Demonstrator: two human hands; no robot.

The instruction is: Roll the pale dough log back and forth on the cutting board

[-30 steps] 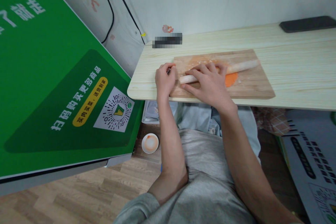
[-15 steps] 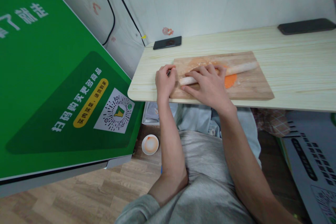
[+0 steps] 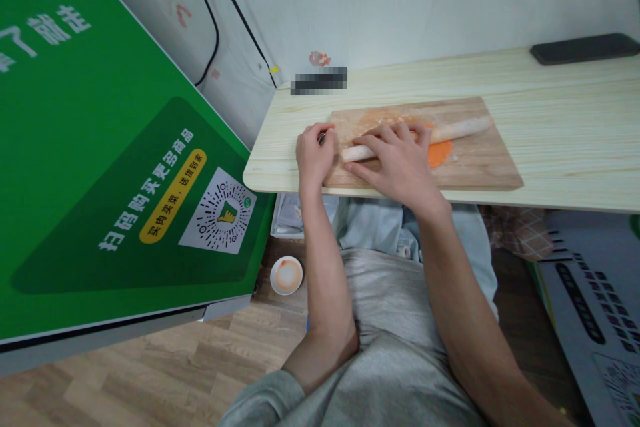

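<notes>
Well, from my end I can see the orange sheet [image 3: 440, 154] lying flat on the wooden board [image 3: 480, 175], partly under the pale rolling pin [image 3: 463, 129], so I'd judge that some flattening is done. White powder and an orange smear mark the board beyond it; how much work is left I can't tell.

The grip of my right hand [image 3: 400, 159] is spread palm-down across the pin, fingers over it and thumb on the near side, not closed round it. My left hand [image 3: 315, 155] is curled at the board's left edge; a small dark glint [image 3: 321, 139] shows between its fingers, but I can't tell what that is or whether it is held.

My right hand hides the sheet's left part and the pin's middle. A pixelated patch [image 3: 319, 81] masks something on the desk [image 3: 575, 120].
</notes>
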